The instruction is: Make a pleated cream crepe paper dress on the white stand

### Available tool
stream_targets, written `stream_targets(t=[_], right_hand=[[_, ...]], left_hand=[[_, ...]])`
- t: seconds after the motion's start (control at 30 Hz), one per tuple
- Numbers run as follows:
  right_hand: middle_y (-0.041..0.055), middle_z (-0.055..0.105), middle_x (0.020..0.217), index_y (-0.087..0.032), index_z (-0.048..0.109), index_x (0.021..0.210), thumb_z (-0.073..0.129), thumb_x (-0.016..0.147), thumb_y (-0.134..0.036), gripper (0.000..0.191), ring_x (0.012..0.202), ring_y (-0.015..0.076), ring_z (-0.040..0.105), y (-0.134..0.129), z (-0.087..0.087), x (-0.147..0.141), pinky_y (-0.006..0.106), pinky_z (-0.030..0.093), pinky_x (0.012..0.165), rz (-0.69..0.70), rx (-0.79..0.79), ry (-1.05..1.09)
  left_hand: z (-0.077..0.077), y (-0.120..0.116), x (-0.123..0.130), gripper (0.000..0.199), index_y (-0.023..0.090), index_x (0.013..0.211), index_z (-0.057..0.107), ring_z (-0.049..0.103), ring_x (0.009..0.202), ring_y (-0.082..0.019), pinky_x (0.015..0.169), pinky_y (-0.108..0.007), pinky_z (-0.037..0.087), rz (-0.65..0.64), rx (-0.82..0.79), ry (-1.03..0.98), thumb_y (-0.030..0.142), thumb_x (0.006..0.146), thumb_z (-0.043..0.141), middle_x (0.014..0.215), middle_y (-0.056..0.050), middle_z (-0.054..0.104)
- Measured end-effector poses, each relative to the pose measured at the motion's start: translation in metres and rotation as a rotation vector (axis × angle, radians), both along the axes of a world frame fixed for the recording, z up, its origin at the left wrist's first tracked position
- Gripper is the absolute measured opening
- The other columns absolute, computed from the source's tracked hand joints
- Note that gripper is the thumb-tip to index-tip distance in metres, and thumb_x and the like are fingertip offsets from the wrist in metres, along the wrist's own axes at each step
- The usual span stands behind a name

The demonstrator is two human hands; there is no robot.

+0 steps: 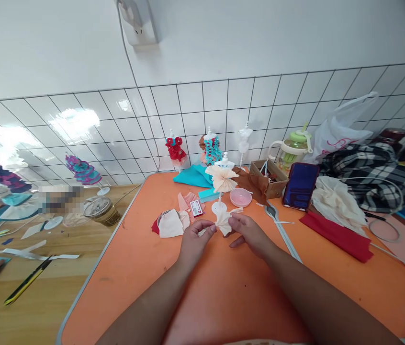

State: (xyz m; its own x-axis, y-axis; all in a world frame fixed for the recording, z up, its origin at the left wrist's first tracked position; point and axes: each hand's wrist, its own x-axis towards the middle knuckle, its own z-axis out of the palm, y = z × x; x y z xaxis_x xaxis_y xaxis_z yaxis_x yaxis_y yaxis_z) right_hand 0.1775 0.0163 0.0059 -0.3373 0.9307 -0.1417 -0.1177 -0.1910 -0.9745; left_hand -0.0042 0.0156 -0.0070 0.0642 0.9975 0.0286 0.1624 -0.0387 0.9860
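A broad orange tabletop with a pale grey edge fills the middle, in front of a wall of white square tiles. At its right side lie a black-and-white checked cloth and, beside it, a crumpled white plastic bag with pink print. A flat turquoise cloth spreads near the wall, and a strip of red cloth lies on the right, near an upright dark-screened phone.

Both bare hands are over the middle of the table, fingers bent and neither one clenched. The left hand pinches the left edge of a small cream pleated piece of fabric; the right hand grips its right edge between thumb and fingers. The piece is thus held between the two sets of fingertips — fanned out, its folds visible.

Just beyond it stands a small white dress form on a round base, bearing a larger cream pleated fan of fabric. Right of the form is a shallow pink plastic bowl; left of the fabric in hand — near the left hand — is a small white rectangular box with red and dark print.
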Motion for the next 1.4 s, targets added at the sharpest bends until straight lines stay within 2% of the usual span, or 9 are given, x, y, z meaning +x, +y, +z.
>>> stream_targets(t=[0.3, 0.47, 0.6, 0.73, 0.97, 1.07, 1.2, 1.27, 1.4], right_hand=[[0.0063, 0.063, 0.090, -0.017, 0.058, 0.107, 0.065, 0.071, -0.039, 0.043, 0.070, 0.0140, 0.061, 0.012, -0.003, 0.013, 0.026, 0.053, 0.054, -0.058, 0.044, -0.158], [0.0104, 0.047, 0.132, -0.026, 0.044, 0.131, 0.061, 0.075, -0.046, 0.061, 0.123, 0.0284, 0.039, 0.003, 0.004, 0.012, 0.050, 0.038, 0.096, -0.077, 0.788, -0.646], [0.0102, 0.056, 0.122, -0.025, 0.046, 0.130, 0.056, 0.083, -0.040, 0.051, 0.122, 0.0268, 0.039, 0.000, 0.000, 0.005, 0.056, 0.013, 0.106, 0.150, 1.130, -0.997], [0.0058, 0.062, 0.084, -0.025, 0.061, 0.115, 0.041, 0.092, -0.031, 0.031, 0.088, 0.0187, 0.054, 0.006, -0.005, 0.010, 0.043, 0.037, 0.091, 0.206, 1.025, -1.032], [0.0034, 0.063, 0.079, -0.022, 0.068, 0.103, 0.055, 0.082, -0.035, 0.028, 0.070, 0.0144, 0.057, 0.015, -0.016, 0.017, 0.027, 0.046, 0.064, 0.103, 0.434, -0.505], [0.0033, 0.067, 0.078, -0.018, 0.069, 0.097, 0.060, 0.076, -0.034, 0.028, 0.068, 0.0152, 0.060, 0.018, -0.020, 0.016, 0.027, 0.048, 0.064, 0.034, 0.269, -0.393], [0.0034, 0.069, 0.085, -0.021, 0.072, 0.086, 0.060, 0.075, -0.027, 0.017, 0.076, 0.0166, 0.061, 0.014, -0.017, 0.009, 0.028, 0.047, 0.070, 0.015, 0.417, -0.556], [0.0027, 0.069, 0.086, -0.023, 0.072, 0.085, 0.058, 0.076, -0.025, 0.017, 0.076, 0.0161, 0.061, 0.009, -0.015, 0.003, 0.028, 0.047, 0.071, 0.045, 0.484, -0.597], [0.0014, 0.069, 0.088, -0.026, 0.070, 0.093, 0.057, 0.077, -0.023, 0.020, 0.077, 0.0150, 0.061, -0.001, -0.009, -0.008, 0.026, 0.048, 0.069, 0.086, 0.551, -0.594]], left_hand=[[-0.004, 0.002, -0.001, 0.031, 0.014, 0.082, 0.064, 0.060, 0.069, -0.015, 0.075, -0.031, 0.049, -0.125, -0.213, -0.206, 0.044, 0.071, 0.065, 0.069, -0.002, 0.063], [-0.004, 0.004, -0.003, 0.026, 0.016, 0.076, 0.066, 0.060, 0.068, -0.016, 0.072, -0.030, 0.048, -0.096, -0.105, 0.041, 0.042, 0.071, 0.063, 0.069, -0.002, 0.065], [-0.003, 0.003, -0.004, 0.024, 0.018, 0.079, 0.067, 0.062, 0.074, -0.018, 0.072, -0.029, 0.047, -0.153, -0.072, 0.146, 0.040, 0.073, 0.060, 0.079, -0.002, 0.069], [0.002, 0.003, -0.005, 0.021, 0.018, 0.074, 0.068, 0.060, 0.069, -0.016, 0.066, -0.026, 0.044, -0.162, -0.092, 0.228, 0.038, 0.071, 0.062, 0.070, 0.000, 0.067], [0.006, 0.006, -0.006, 0.027, 0.017, 0.080, 0.068, 0.061, 0.073, -0.019, 0.072, -0.031, 0.046, -0.140, -0.141, 0.223, 0.042, 0.073, 0.061, 0.074, -0.003, 0.068], [0.008, 0.009, -0.019, 0.054, 0.020, 0.121, 0.055, 0.059, 0.100, -0.024, 0.085, -0.036, 0.044, -0.303, -0.258, 0.150, 0.040, 0.072, 0.063, 0.106, -0.009, 0.065], [0.018, 0.010, -0.043, 0.106, 0.030, 0.143, 0.015, 0.021, 0.136, -0.030, 0.104, -0.041, 0.029, -0.601, -0.288, 0.244, 0.034, 0.058, 0.078, 0.149, -0.009, 0.024], [0.023, 0.008, -0.045, 0.087, 0.030, 0.141, 0.024, 0.016, 0.137, -0.028, 0.107, -0.040, 0.023, -0.616, -0.201, 0.273, 0.040, 0.068, 0.070, 0.150, -0.005, 0.021], [0.021, 0.002, -0.029, 0.039, 0.024, 0.110, 0.062, 0.053, 0.110, -0.024, 0.093, -0.033, 0.038, -0.639, -0.145, 0.286, 0.048, 0.086, 0.043, 0.113, -0.005, 0.063]])
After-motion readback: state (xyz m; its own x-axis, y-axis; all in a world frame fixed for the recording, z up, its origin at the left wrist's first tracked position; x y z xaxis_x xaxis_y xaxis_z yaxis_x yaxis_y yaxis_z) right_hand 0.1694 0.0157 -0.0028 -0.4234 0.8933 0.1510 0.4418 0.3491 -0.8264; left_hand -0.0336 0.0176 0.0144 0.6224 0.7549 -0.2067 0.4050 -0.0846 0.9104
